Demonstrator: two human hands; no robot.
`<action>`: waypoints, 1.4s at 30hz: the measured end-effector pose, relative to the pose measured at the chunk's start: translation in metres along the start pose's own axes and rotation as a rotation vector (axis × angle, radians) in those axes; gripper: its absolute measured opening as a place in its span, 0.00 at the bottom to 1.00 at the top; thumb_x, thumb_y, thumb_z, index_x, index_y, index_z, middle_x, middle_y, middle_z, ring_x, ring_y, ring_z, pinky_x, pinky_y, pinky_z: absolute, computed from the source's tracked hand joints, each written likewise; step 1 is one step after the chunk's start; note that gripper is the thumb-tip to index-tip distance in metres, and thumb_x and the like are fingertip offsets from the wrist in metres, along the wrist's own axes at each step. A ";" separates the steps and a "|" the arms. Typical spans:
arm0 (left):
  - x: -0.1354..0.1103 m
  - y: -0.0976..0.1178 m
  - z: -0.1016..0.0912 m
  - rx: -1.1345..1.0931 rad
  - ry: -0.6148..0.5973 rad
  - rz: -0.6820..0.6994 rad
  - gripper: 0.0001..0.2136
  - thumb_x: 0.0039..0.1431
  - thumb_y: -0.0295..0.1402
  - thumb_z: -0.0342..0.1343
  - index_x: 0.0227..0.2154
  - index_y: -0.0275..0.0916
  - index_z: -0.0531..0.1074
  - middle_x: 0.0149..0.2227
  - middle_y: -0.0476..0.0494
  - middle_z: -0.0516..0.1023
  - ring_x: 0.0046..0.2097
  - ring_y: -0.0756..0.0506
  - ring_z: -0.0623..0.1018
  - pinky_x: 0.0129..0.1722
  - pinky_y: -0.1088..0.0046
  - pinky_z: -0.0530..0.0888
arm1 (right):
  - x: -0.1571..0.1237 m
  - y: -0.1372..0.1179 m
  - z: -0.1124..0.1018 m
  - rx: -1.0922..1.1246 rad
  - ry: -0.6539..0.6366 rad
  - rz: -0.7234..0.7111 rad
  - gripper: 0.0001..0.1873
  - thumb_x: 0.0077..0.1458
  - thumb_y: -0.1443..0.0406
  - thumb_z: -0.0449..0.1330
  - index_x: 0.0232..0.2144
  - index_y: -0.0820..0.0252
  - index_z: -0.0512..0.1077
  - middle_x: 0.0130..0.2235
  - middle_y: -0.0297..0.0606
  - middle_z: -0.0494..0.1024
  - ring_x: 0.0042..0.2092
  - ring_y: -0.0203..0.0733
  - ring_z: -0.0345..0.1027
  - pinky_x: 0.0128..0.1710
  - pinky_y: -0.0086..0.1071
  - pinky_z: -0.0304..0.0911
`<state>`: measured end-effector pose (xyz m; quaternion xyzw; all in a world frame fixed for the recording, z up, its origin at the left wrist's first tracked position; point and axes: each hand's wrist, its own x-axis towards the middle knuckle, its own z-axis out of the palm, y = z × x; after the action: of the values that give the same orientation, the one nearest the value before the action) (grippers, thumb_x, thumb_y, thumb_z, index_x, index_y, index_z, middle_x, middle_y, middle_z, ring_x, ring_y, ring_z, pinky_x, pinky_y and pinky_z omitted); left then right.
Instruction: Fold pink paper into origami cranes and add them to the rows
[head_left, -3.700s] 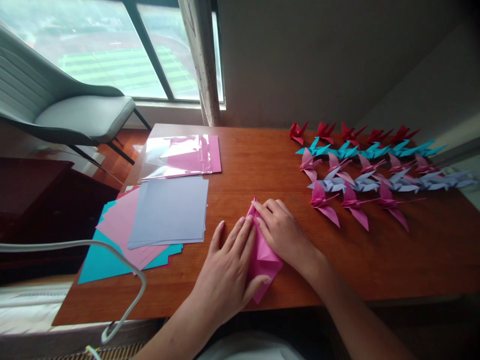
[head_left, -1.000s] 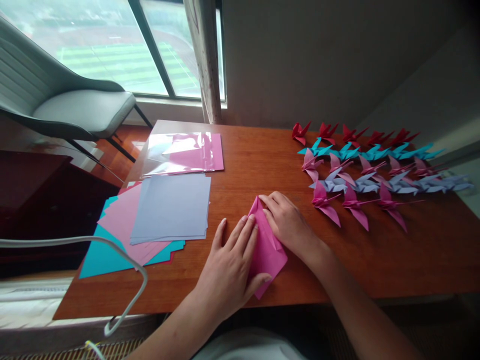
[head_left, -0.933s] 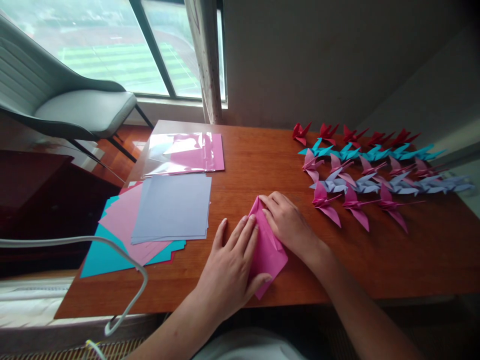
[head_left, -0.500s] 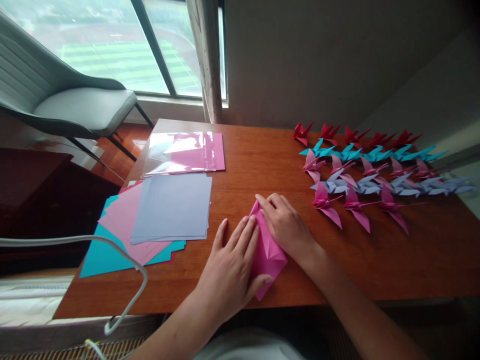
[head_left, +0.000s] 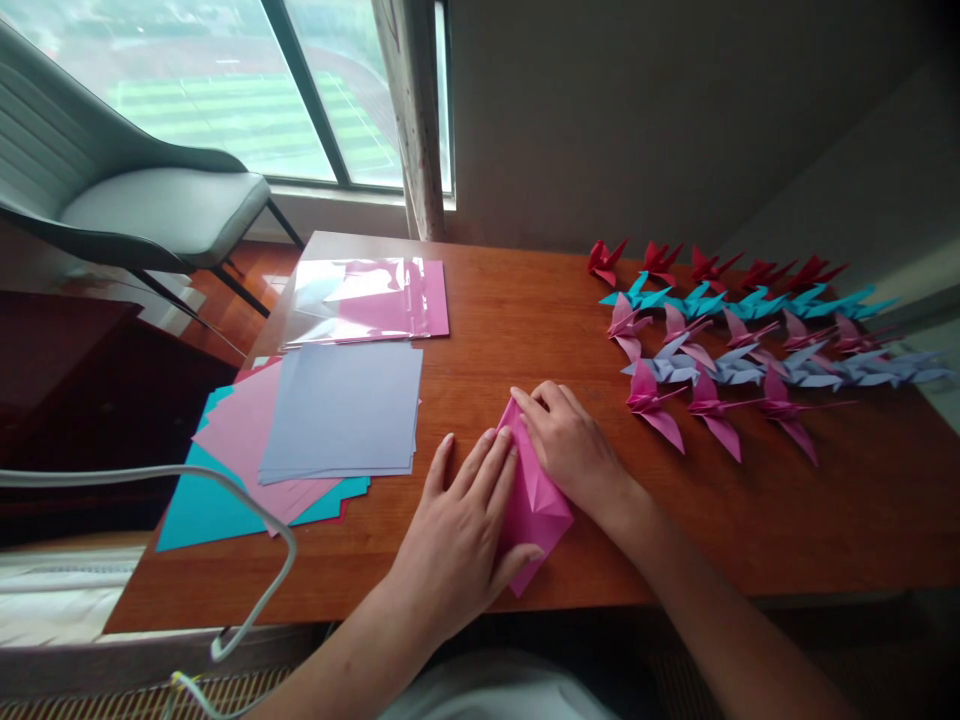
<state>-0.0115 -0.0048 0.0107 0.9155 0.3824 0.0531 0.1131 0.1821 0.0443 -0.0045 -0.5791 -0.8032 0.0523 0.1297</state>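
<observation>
A sheet of bright pink origami paper [head_left: 534, 490], folded into a narrow kite shape with a pointed top, lies on the table in front of me. My left hand [head_left: 469, 520] rests flat over its left side, fingers spread and thumb across the lower part. At the upper right edge, my right hand [head_left: 570, 440] has its index fingertip at the paper's top point, with the other fingers curled in. The underside of the right hand is hidden, as is the paper's left edge beneath my left fingers.
Folded paper cranes stand in rows at the right: red [head_left: 660, 262], turquoise [head_left: 694, 300], light pink [head_left: 682, 335], pale blue [head_left: 735, 368] and bright pink [head_left: 712, 410]. Pale blue sheets [head_left: 341, 410] top a fanned paper stack. Behind are a plastic packet [head_left: 360, 300] and a chair [head_left: 165, 210]; a white cable [head_left: 277, 540] crosses the left.
The view has shifted very slightly. Both hands keep nearly the same places on the pink paper, and its folds look the same.
</observation>
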 end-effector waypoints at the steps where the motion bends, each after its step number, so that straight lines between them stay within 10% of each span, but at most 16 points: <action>1: 0.000 0.000 0.000 -0.001 -0.002 -0.001 0.39 0.67 0.56 0.42 0.71 0.31 0.50 0.73 0.35 0.49 0.73 0.36 0.48 0.71 0.51 0.34 | 0.000 0.000 0.000 0.002 -0.006 0.000 0.21 0.67 0.70 0.51 0.60 0.66 0.69 0.43 0.47 0.75 0.47 0.49 0.67 0.47 0.41 0.70; 42: -0.007 0.016 0.001 0.047 0.028 -0.078 0.36 0.67 0.55 0.42 0.69 0.34 0.56 0.72 0.38 0.54 0.72 0.33 0.53 0.70 0.49 0.46 | -0.006 -0.003 -0.014 -0.165 -0.063 -0.123 0.20 0.66 0.71 0.53 0.58 0.60 0.70 0.43 0.45 0.75 0.44 0.48 0.66 0.38 0.37 0.68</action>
<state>-0.0054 -0.0210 0.0138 0.9014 0.4206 0.0524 0.0883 0.1844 0.0367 0.0087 -0.5354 -0.8426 -0.0038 0.0590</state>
